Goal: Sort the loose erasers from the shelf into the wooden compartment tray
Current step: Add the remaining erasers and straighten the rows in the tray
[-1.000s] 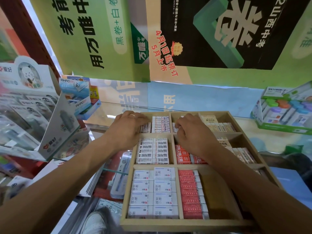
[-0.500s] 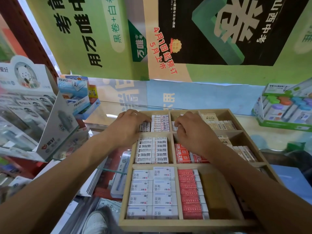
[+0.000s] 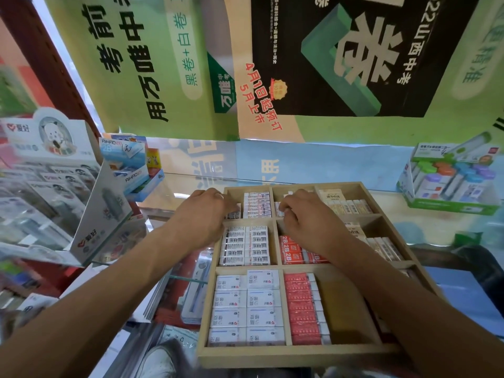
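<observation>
The wooden compartment tray (image 3: 286, 356) lies in front of me, holding rows of boxed erasers. White barcode erasers (image 3: 246, 245) fill the middle-left compartment, and white and red ones (image 3: 302, 309) the near ones. My left hand (image 3: 201, 214) reaches over the tray's left wall, its fingertips touching small erasers (image 3: 235, 214) in the far-left compartment beside a white stack (image 3: 257, 204). My right hand (image 3: 300, 218) hovers over the far-middle compartment, fingers curled onto erasers (image 3: 278, 211) there. Orange 2B erasers (image 3: 290, 249) lie partly under my right wrist.
The tray rests on a glass shelf (image 3: 174, 192). A white display box (image 3: 81, 203) and a blue eraser box (image 3: 131, 167) stand at the left. At the far right sits a green carton of correction tapes (image 3: 450, 184). Posters cover the wall behind.
Both hands stay at the tray's far row, with only small finger shifts. The camera has tilted slightly.
</observation>
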Demonstrator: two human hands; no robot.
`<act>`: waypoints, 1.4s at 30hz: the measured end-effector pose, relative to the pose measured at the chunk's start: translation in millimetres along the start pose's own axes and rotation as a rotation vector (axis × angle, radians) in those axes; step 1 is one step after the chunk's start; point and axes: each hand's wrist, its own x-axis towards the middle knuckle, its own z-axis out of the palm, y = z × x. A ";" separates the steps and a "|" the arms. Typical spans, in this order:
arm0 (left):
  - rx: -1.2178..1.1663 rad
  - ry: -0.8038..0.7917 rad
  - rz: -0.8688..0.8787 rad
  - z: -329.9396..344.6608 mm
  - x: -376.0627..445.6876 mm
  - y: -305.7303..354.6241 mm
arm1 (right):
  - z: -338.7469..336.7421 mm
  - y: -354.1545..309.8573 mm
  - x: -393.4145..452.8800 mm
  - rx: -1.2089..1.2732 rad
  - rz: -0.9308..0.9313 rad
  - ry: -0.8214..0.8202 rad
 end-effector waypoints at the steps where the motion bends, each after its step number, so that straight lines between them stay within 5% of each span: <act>1: -0.003 0.002 -0.001 -0.6 -1.7 0.5 | -1.8 -0.3 -2.3 0.040 0.007 0.011; 13: -0.641 0.170 -0.077 -39.2 1.3 38.6 | -38.6 29.0 -32.4 0.262 0.153 0.170; 20: -0.633 0.013 -0.080 -33.6 53.7 70.8 | -39.2 44.6 -35.0 0.218 0.152 0.180; 27: -0.208 -0.108 -0.102 -26.1 82.7 93.3 | -34.6 54.5 -35.3 0.171 0.145 0.129; 42: -0.375 -0.028 -0.093 -10.1 76.0 88.3 | -32.6 57.0 -35.2 0.196 0.106 0.099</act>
